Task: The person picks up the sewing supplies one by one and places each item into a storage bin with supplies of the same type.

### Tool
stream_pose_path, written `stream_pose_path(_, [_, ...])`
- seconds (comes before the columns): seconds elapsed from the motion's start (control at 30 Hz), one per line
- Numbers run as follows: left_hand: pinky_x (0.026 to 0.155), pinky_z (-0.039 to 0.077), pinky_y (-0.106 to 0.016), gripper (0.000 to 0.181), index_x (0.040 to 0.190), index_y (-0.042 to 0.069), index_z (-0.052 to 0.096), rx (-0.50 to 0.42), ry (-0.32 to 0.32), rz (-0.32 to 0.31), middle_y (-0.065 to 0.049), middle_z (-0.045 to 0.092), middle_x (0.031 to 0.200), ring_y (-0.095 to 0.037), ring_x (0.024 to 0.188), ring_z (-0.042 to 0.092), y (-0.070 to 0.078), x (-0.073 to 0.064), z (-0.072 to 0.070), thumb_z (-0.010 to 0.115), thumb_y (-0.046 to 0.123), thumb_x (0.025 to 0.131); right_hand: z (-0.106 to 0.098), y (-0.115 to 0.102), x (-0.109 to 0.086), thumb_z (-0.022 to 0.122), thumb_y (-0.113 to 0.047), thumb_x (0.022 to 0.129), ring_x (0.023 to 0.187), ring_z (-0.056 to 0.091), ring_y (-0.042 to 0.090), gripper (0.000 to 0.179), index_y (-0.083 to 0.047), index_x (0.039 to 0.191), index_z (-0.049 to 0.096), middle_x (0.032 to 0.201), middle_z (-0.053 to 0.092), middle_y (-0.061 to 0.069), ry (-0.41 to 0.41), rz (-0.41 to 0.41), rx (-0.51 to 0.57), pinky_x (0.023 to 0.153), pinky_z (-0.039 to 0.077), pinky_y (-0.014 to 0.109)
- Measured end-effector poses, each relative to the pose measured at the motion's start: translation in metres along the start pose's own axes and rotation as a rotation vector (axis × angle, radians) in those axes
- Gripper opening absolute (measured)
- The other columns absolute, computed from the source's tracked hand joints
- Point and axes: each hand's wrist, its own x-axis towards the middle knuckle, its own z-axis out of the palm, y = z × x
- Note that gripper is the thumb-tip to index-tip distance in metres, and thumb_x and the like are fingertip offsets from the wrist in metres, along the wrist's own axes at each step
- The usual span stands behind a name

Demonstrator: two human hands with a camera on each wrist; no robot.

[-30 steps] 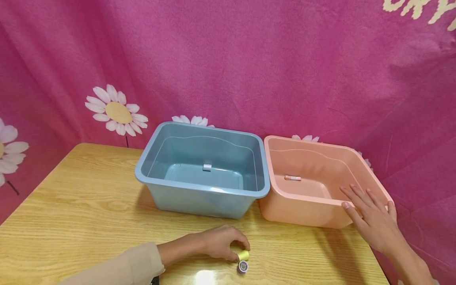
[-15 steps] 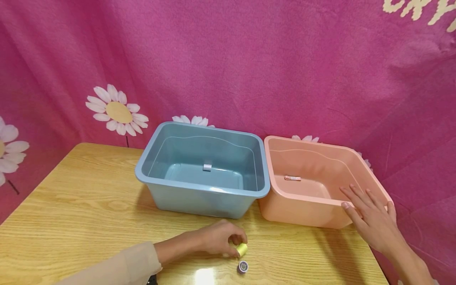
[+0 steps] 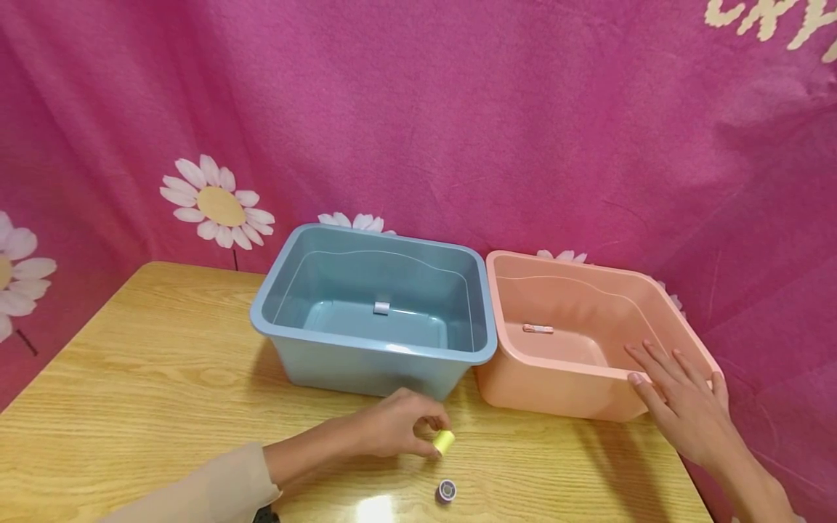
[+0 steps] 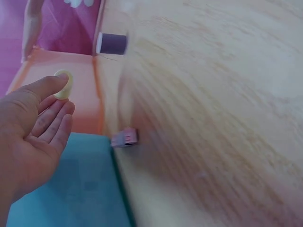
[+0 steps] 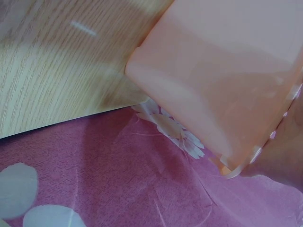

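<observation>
My left hand (image 3: 395, 427) pinches a yellow spool of thread (image 3: 444, 442) between thumb and fingertips, in front of the blue bin (image 3: 373, 347). The left wrist view shows the same yellow spool (image 4: 63, 85) at the thumb tip. Nearer me on the table stands a purple spool of thread (image 3: 447, 491), apart from the hand; it also appears as a dark purple spool (image 4: 113, 44) in the left wrist view. My right hand (image 3: 686, 407) rests on the front rim of the pink bin (image 3: 556, 385), its fingers extended over the inside.
A small pale cylinder (image 3: 381, 308) lies inside the blue bin. In the pink bin lies a banded pink bundle (image 3: 538, 328). The bins stand side by side on the wooden table (image 3: 163, 407), before a magenta curtain (image 3: 418, 116). A small pinkish block (image 4: 125, 137) shows in the left wrist view.
My left hand has moved the yellow spool away from the purple one, toward the blue bin. The purple spool and my right hand have stayed in place.
</observation>
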Motion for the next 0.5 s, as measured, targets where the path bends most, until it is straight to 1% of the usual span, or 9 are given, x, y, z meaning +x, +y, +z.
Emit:
stream_pose_path(0.2, [0.084, 0.052, -0.021, 0.026, 0.105, 0.013, 0.072, -0.030, 0.024, 0.020, 0.008, 0.070, 0.102, -0.009, 0.094, 0.065, 0.014, -0.004, -0.011, 0.083, 0.012, 0.082, 0.000, 0.000, 0.000, 0.045, -0.030, 0.107, 0.141, 0.020, 0.054, 0.051, -0.027, 0.156, 0.036, 0.162, 0.027, 0.011, -0.001, 0.006, 0.001, 0.102, -0.014, 0.076])
stream_pose_path(0.4, [0.084, 0.051, -0.019, 0.027, 0.106, 0.012, 0.072, -0.023, 0.068, 0.063, 0.006, 0.072, 0.102, -0.009, 0.094, 0.067, 0.023, -0.006, -0.024, 0.084, 0.010, 0.081, 0.000, 0.000, 0.000, 0.046, -0.030, 0.107, 0.141, 0.019, 0.054, 0.051, -0.027, 0.156, 0.036, 0.161, 0.027, 0.012, -0.006, 0.010, 0.009, 0.102, -0.015, 0.076])
stream_pose_path(0.47, [0.085, 0.051, -0.019, 0.028, 0.106, 0.013, 0.073, -0.014, 0.076, 0.057, 0.007, 0.072, 0.102, -0.006, 0.094, 0.066, 0.026, -0.006, -0.028, 0.084, 0.012, 0.081, 0.000, 0.000, 0.000, 0.046, -0.031, 0.106, 0.142, 0.018, 0.053, 0.051, -0.027, 0.156, 0.036, 0.161, 0.027, 0.012, -0.008, 0.012, 0.009, 0.102, -0.015, 0.076])
stream_pose_path(0.5, [0.085, 0.051, -0.020, 0.027, 0.106, 0.013, 0.073, -0.023, 0.077, 0.049, 0.008, 0.072, 0.102, -0.005, 0.094, 0.066, 0.028, -0.007, -0.031, 0.084, 0.012, 0.081, 0.000, 0.000, 0.000, 0.046, -0.031, 0.106, 0.142, 0.018, 0.053, 0.051, -0.027, 0.156, 0.036, 0.161, 0.027, 0.012, -0.008, 0.012, 0.009, 0.102, -0.016, 0.076])
